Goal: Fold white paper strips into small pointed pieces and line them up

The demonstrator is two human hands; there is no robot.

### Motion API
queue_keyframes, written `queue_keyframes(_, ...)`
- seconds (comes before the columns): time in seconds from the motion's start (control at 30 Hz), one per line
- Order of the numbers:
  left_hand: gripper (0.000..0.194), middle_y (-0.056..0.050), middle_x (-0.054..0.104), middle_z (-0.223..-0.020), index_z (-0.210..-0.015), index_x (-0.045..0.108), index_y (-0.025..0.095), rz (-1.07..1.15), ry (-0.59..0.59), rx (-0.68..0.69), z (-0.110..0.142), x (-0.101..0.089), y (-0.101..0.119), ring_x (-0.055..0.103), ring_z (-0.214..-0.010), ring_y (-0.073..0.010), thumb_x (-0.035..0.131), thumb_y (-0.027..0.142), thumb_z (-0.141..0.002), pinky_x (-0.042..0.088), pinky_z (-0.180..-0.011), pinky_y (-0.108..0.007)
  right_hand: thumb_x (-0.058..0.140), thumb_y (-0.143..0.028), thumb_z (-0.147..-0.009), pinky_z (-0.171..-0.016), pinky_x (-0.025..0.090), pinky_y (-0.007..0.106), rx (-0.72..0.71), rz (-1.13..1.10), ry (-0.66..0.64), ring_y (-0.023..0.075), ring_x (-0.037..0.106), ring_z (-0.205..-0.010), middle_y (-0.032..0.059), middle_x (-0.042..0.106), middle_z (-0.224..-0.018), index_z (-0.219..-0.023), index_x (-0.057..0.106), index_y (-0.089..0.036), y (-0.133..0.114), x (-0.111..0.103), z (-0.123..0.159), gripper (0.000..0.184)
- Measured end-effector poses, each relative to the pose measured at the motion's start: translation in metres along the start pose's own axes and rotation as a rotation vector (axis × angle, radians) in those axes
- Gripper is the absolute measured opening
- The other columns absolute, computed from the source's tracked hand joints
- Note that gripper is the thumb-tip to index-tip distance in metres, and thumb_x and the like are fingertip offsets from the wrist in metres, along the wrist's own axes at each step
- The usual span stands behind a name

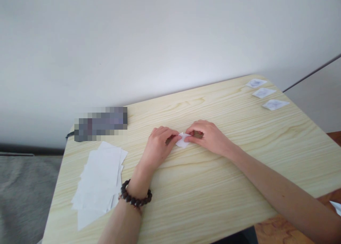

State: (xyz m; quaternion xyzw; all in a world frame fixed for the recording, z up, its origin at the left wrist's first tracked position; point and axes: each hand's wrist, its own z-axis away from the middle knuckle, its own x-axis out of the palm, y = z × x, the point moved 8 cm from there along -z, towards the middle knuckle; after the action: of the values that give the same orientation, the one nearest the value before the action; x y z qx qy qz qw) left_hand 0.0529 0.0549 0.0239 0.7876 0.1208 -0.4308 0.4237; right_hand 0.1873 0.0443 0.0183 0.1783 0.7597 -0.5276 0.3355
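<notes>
A small piece of folded white paper (183, 141) is held just above or on the wooden table (213, 180), near its middle. My left hand (160, 142) pinches the paper's left corner between thumb and fingers. On the opposite corner, my right hand (206, 135) has the same kind of pinch. A dark beaded bracelet (135, 200) circles my left wrist. Left of that wrist lies a loose, uneven stack of white paper sheets (99, 180).
Three folded white paper diamonds (263, 92) lie in a row at the far right corner. A dark, blurred-out item (101, 124) rests at the back left. The white wall (170, 45) borders the table's back edge. A white scrap (336, 207) shows at the lower right.
</notes>
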Motion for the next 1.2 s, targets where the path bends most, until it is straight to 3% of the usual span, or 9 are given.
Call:
queue_keyframes(0.23, 0.011, -0.002, 0.072, -0.081, -0.087, 0.069, 0.019, 0.014, 0.019, 0.006, 0.001, -0.003, 0.0, 0.061, -0.078, -0.0178, 0.061, 0.027, -0.089, 0.041, -0.073, -0.032, 0.066, -0.031, -0.086, -0.061, 0.045, 0.024, -0.06, -0.063, -0.015, 0.0122, 0.058, -0.065, 0.0016, 0.065, -0.076, -0.085, 0.07, -0.019, 0.002, -0.004, 0.002, 0.013)
queue_keyframes(0.4, 0.008, -0.001, 0.072, -0.082, -0.09, 0.071, 0.021, 0.062, -0.024, 0.042, 0.001, -0.004, 0.001, 0.062, -0.078, -0.017, 0.063, 0.021, -0.087, 0.044, -0.075, -0.032, 0.064, -0.029, -0.088, -0.066, 0.046, 0.027, -0.167, -0.014, 0.012, 0.0145, 0.06, -0.072, 0.0036, 0.067, -0.078, -0.083, 0.071, -0.018, -0.002, -0.003, 0.002, 0.014)
queue_keyframes(0.5, 0.008, -0.003, 0.072, -0.081, -0.087, 0.072, 0.019, 0.068, 0.02, 0.083, 0.001, -0.007, 0.002, 0.061, -0.079, -0.0176, 0.064, 0.021, -0.086, 0.047, -0.074, -0.031, 0.063, -0.026, -0.088, -0.072, 0.048, 0.028, -0.231, -0.033, -0.012, 0.0148, 0.062, -0.078, 0.004, 0.068, -0.085, -0.093, 0.073, -0.02, -0.004, -0.003, 0.004, 0.013)
queue_keyframes(0.63, 0.01, -0.005, 0.071, -0.084, -0.087, 0.073, 0.018, 0.064, 0.032, 0.179, 0.004, -0.009, 0.006, 0.061, -0.082, -0.017, 0.062, 0.019, -0.087, 0.051, -0.073, -0.029, 0.053, -0.016, -0.093, -0.076, 0.048, 0.029, -0.331, 0.009, -0.076, 0.0147, 0.062, -0.084, 0.0043, 0.068, -0.093, -0.105, 0.072, -0.024, -0.01, -0.002, 0.009, 0.024)
queue_keyframes(1.2, 0.016, -0.005, 0.069, -0.087, -0.089, 0.073, 0.019, 0.0, -0.013, 0.279, 0.009, -0.014, 0.014, 0.062, -0.08, -0.0145, 0.06, 0.011, -0.086, 0.051, -0.071, -0.025, 0.057, -0.01, -0.088, -0.078, 0.048, 0.033, -0.434, 0.132, -0.015, 0.0163, 0.062, -0.083, 0.0051, 0.069, -0.094, -0.098, 0.072, -0.02, -0.018, -0.002, 0.014, 0.021)
